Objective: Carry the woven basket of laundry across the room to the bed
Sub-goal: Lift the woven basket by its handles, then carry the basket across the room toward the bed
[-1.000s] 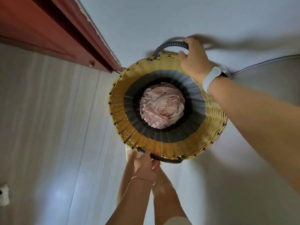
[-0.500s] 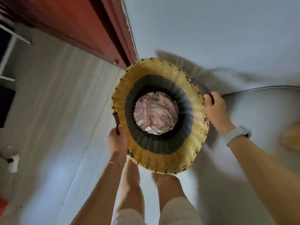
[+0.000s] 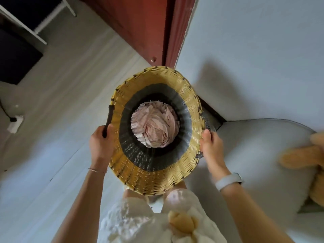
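A woven basket [image 3: 154, 174] of pink laundry [image 3: 155, 124] hangs above the floor [image 3: 52, 102], each grip closed on a dark handle: left hand [image 3: 100, 143] one side, right hand [image 3: 211, 144] opposite, the bed [image 3: 259, 155] just beyond the right.

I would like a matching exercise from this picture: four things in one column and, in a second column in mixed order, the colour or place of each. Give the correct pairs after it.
Things:
1. woven basket
2. laundry
3. left hand
4. right hand

Descriptions:
A. pink, crumpled at the bottom
B. wristband on its wrist
C. yellow rim, dark band inside
D. thin bracelet on its wrist

Pairs: 1-C, 2-A, 3-D, 4-B
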The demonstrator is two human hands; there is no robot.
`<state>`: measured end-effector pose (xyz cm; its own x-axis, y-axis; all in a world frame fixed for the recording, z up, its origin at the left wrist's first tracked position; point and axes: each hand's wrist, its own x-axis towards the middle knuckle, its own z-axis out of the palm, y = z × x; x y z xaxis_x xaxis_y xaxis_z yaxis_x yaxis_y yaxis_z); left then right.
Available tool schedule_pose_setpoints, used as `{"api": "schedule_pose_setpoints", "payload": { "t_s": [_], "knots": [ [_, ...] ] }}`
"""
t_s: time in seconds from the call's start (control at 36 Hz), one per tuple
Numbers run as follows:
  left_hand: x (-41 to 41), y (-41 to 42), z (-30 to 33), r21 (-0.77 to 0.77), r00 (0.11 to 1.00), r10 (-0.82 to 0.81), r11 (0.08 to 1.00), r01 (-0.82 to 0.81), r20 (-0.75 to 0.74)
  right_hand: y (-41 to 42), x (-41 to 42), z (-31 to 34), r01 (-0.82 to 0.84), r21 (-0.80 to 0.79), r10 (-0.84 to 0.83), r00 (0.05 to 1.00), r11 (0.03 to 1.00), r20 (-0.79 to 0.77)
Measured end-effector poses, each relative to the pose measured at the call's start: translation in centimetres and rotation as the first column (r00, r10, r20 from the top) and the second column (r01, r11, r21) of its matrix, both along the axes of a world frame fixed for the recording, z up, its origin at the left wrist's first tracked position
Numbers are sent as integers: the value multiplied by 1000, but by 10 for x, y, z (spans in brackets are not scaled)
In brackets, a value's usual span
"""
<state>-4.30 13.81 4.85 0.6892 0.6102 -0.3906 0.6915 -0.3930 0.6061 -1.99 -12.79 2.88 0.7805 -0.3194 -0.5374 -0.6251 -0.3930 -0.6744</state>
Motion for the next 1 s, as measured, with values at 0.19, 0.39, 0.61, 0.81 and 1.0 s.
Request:
{"api": "schedule_pose_setpoints", "payload": {
  "t_s": [0.19, 0.39, 0.61, 0.81, 1.0],
  "knots": [
    [-61, 41, 20, -76, 992, 124, 989, -123, 0, 37, -33, 19, -76, -50, 78, 997, 996, 22],
    [-180, 101, 38, -128, 940, 339, 934, -334, 20, 117, -87, 42, -283, -52, 287, 954, 958, 83],
    [-334, 167, 52, -155, 739, 674, 732, -664, 14, 240, -163, 68, -581, -87, 588, 803, 809, 103],
    [-464, 198, 61, -197, 381, 924, 377, -905, 19, 365, -221, 74, -826, -3, 821, 559, 564, 117],
    [-567, 214, 66, -139, 29, 999, 33, -990, 31, 484, -298, 81, -977, -1, 968, 211, 214, 139]
  ]
}}
